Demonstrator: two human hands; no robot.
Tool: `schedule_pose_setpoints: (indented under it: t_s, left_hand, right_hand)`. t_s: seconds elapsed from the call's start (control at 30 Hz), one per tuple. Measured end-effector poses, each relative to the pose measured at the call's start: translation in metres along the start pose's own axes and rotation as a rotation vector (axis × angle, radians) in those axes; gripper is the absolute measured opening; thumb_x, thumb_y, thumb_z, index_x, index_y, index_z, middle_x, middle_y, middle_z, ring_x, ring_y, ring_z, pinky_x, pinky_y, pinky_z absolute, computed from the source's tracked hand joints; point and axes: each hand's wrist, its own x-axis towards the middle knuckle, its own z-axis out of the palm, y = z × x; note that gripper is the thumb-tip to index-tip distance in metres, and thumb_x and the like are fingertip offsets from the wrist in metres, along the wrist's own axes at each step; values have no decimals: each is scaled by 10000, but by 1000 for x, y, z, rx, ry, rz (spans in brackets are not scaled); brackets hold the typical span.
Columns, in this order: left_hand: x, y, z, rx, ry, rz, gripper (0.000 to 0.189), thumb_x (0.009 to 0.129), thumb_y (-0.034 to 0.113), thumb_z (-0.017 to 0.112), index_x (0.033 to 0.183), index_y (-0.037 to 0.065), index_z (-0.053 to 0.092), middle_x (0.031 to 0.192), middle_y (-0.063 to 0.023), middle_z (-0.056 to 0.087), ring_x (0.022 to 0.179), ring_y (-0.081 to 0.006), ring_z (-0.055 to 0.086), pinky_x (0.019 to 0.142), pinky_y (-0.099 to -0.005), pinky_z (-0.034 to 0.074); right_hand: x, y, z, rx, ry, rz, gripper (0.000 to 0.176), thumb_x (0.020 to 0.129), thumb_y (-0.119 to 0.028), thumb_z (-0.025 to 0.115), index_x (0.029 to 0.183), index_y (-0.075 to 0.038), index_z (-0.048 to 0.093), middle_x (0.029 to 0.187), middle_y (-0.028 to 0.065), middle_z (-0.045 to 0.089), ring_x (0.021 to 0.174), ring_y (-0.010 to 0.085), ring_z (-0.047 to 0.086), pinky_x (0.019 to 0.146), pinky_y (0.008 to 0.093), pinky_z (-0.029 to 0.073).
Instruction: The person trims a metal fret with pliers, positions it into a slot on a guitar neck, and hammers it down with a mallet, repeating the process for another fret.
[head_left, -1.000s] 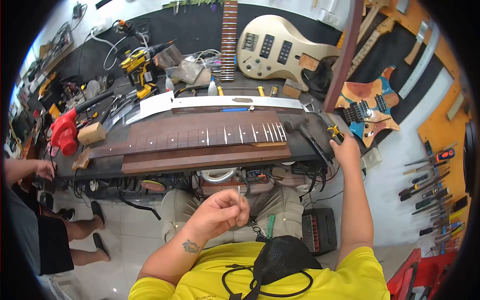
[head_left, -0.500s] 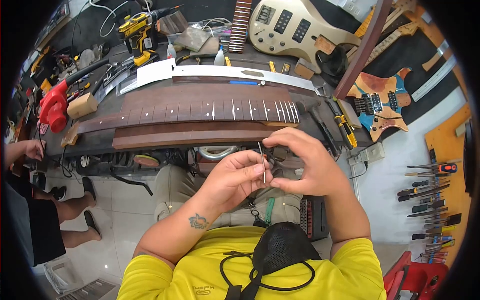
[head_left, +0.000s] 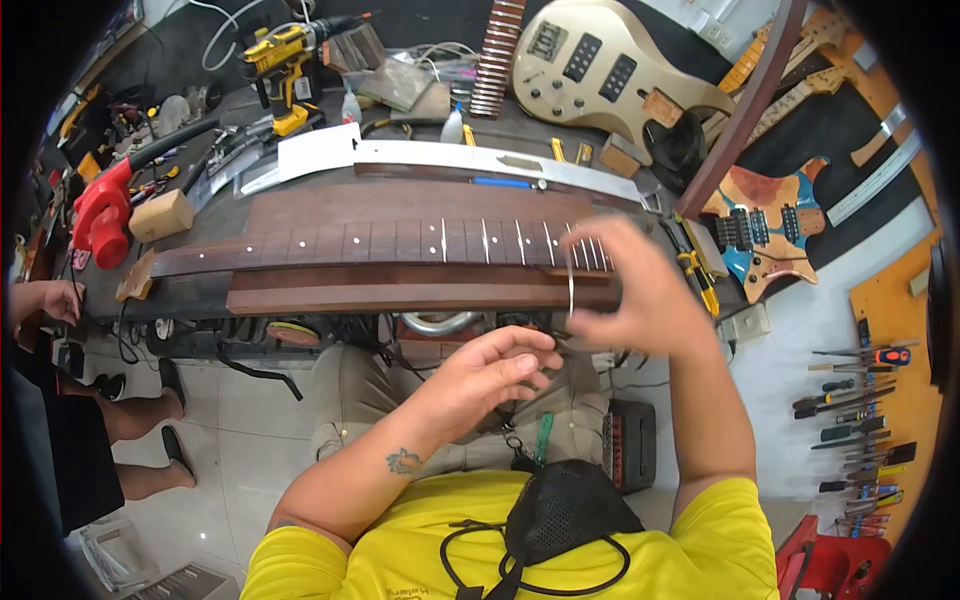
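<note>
A: Where's the wire?
B: The wire (head_left: 571, 285), short and thin, is by the neck's right end, near side. It's in the right hand (head_left: 640, 290).
A: Grip?
B: Thumb and fingers spread wide, wire bridging them, seemingly pinched at its ends. Blurred, so can't confirm exact contact. Probably held like that to leave its length uncovered.
A: Left hand?
B: Left hand (head_left: 490, 375) is on the near side of the neck, over the lap. Fingers half curled, thumb loose, nothing visible in it.
A: Why's the neck there?
B: The neck (head_left: 395, 243) lies face up on a brown board (head_left: 400, 207), likely for steady support above the counter (head_left: 190, 292). That leaves the silver strips (head_left: 485, 240) on its right half within reach.
A: Rest?
B: Blue pen (head_left: 500, 182) and long pale bar (head_left: 455, 154) beyond the neck, presumably kept aside. Another person's hand (head_left: 62, 300), left of the neck.
</note>
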Motion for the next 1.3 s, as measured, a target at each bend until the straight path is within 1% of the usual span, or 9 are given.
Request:
schedule_pose_setpoints:
  t_s: [0.03, 0.07, 0.17, 0.23, 0.47, 0.53, 0.97, 1.17, 1.3]
  left_hand:
    - [1, -10, -13, -11, -4, -12, 304, 1115, 195, 630, 1346, -2, 661, 1232, -127, 729, 1107, -197, 705, 997, -345, 572]
    - [4, -19, -28, 33, -39, -62, 300, 1113, 193, 631, 1340, 0, 664, 1233, -118, 731, 1098, -187, 704, 993, -341, 571]
    - [6, -41, -53, 58, -58, -162, 285, 1097, 178, 648, 1327, 11, 673, 1225, -98, 737, 1067, -163, 697, 975, -317, 568]
    - [6, -53, -62, 153, 39, -236, 277, 1082, 162, 666, 1320, 20, 677, 1216, -99, 740, 1059, -149, 691, 966, -307, 566]
    - [7, -52, -78, 96, -21, -198, 291, 1058, 150, 690, 1318, 18, 677, 1240, -90, 728, 1086, -140, 675, 986, -304, 546]
    - [7, -51, -81, 93, -24, -210, 294, 1058, 152, 689, 1318, 16, 677, 1236, -89, 729, 1086, -141, 675, 984, -304, 545]
    - [6, -56, -87, 111, -48, -231, 313, 1037, 164, 701, 1312, 17, 676, 1232, -82, 728, 1083, -138, 671, 982, -300, 536]
    - [9, -54, -86, 139, -16, -232, 344, 1004, 182, 743, 1305, 26, 686, 1230, -69, 731, 1072, -129, 659, 966, -287, 523]
    - [9, -63, -88, 141, -49, -230, 333, 988, 187, 767, 1279, 35, 712, 1221, -62, 741, 1090, -130, 659, 990, -298, 516]
  right_hand:
    - [8, 17, -3, -125, 41, 1, 642, 676, -145, 889, 1264, -33, 656, 1272, 137, 679, 1221, 321, 670, 1070, 413, 535]
    - [16, 34, -2, -134, 41, 6, 642, 676, -145, 889, 1264, -33, 656, 1272, 137, 679, 1221, 321, 670, 1070, 413, 535]
    - [27, 63, 5, -163, -66, 116, 634, 699, -141, 891, 1281, -18, 671, 1295, 137, 672, 1213, 308, 675, 1081, 398, 533]
    - [31, 65, 6, -5, -193, 286, 676, 719, -197, 914, 1333, -25, 688, 1321, 172, 676, 1252, 337, 660, 1100, 418, 530]
    - [35, 62, 9, 24, -204, 288, 654, 734, -188, 899, 1331, -14, 696, 1295, 175, 707, 1245, 326, 672, 1107, 407, 529]
    - [36, 61, 9, -18, -199, 243, 656, 734, -138, 881, 1346, -6, 686, 1284, 151, 707, 1244, 301, 682, 1108, 393, 527]
    - [36, 66, 8, -16, -216, 210, 650, 729, -111, 882, 1343, -9, 693, 1270, 144, 711, 1207, 284, 695, 1087, 393, 539]
    - [39, 69, 5, 70, -267, 265, 704, 723, -78, 949, 1375, -6, 694, 1259, 96, 702, 1199, 227, 655, 1100, 356, 498]
    - [41, 69, 6, 118, -268, 344, 749, 690, -102, 985, 1380, 4, 711, 1331, 95, 710, 1248, 216, 644, 1126, 357, 475]
